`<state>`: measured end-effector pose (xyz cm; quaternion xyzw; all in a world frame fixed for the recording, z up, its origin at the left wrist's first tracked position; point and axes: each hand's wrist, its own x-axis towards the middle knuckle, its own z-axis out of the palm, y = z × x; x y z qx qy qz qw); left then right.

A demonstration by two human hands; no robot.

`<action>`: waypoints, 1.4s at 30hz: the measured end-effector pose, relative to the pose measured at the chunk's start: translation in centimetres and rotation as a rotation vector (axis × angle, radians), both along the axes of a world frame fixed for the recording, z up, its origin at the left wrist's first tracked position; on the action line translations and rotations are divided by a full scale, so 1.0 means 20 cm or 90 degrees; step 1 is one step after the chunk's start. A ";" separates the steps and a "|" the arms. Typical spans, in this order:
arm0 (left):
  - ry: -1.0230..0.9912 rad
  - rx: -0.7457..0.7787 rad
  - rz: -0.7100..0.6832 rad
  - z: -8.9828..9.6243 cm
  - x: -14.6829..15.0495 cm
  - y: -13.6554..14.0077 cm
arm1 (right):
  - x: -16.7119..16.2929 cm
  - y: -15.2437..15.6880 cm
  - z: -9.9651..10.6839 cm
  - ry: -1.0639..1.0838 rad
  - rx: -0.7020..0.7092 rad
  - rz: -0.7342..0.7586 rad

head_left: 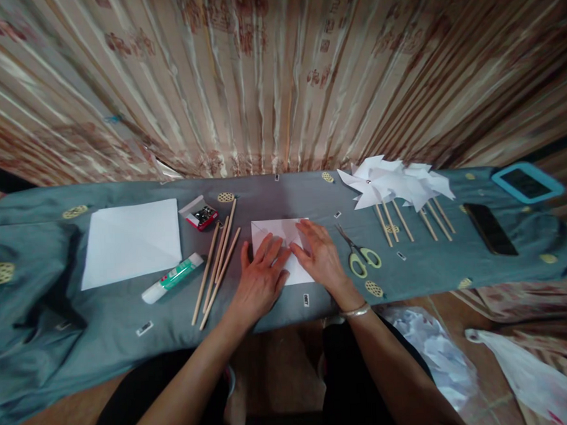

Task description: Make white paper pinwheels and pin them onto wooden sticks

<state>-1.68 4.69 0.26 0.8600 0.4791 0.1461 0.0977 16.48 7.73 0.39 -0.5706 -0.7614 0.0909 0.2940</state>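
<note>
A white square sheet of paper point(295, 275) lies flat on the cloth-covered table in front of me. My left hand point(262, 278) rests on its left half with the fingers spread. On the right half lies my right hand point(319, 251), its fingers stretched out and pressed to the paper; a bracelet circles that wrist. Faint crease lines show near the sheet's top left corner. Just right of the paper are scissors point(358, 253) with light green handles. Several wooden sticks point(220, 264) lie to the left of my left hand.
At the left are a stack of white paper point(131, 242), a glue bottle point(172, 278) and an opened small box of pins point(200, 215). Paper pinwheels point(398, 180) on sticks, a phone point(490, 229) and a blue-framed tablet point(527, 182) lie right. Plastic bags point(432, 350) sit on the floor.
</note>
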 end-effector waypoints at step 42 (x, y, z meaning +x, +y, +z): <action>-0.007 -0.013 -0.001 0.01 0.00 0.01 | 0.11 0.27 -0.06 0.019 0.023 -0.127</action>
